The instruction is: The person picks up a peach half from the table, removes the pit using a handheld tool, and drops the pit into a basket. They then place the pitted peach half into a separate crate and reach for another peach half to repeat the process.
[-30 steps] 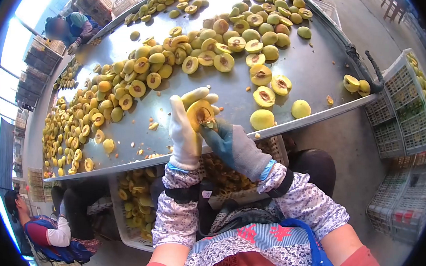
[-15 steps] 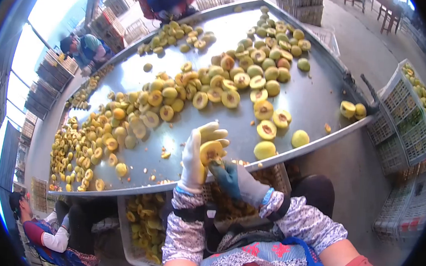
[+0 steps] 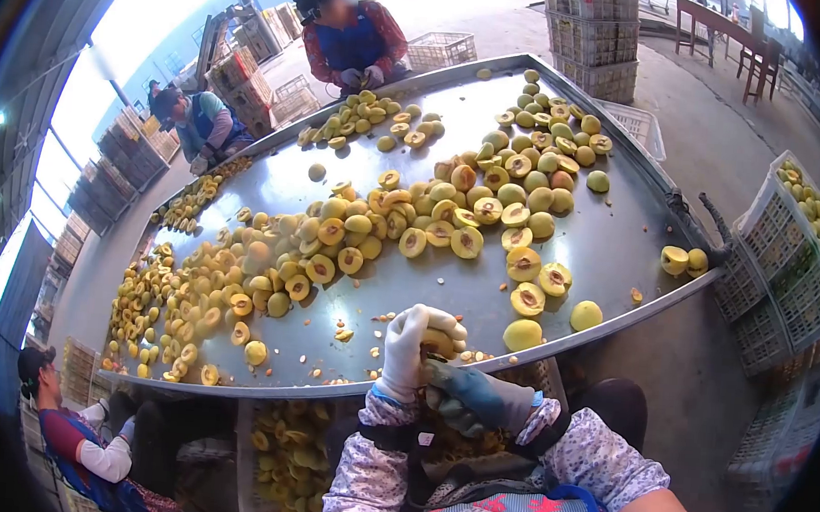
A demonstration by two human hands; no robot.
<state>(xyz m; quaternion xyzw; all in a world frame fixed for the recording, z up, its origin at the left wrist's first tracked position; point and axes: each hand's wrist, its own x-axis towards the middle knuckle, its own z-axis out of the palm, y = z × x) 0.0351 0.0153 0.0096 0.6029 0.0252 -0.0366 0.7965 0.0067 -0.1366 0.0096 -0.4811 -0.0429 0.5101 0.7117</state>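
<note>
Left hand [image 3: 414, 347]: grip is curled round a fruit [image 3: 438, 343]. Right hand [image 3: 482, 398] is bunched just beside; whether anything's held can't be told. Fruit, held by the counter's [image 3: 390, 293] near edge, should be kept braced, right-hand pressure light.

Two gloved hands in play, left hand [image 3: 409, 353] and right hand [image 3: 484, 396], with one held fruit [image 3: 438, 345]! One metal table [image 3: 610, 246], two fruit pieces [image 3: 673, 260] at its right corner, heaped fruit [image 3: 321, 269] beyond tallying, at least three co-workers [image 3: 356, 48]: one far, two left!
</note>
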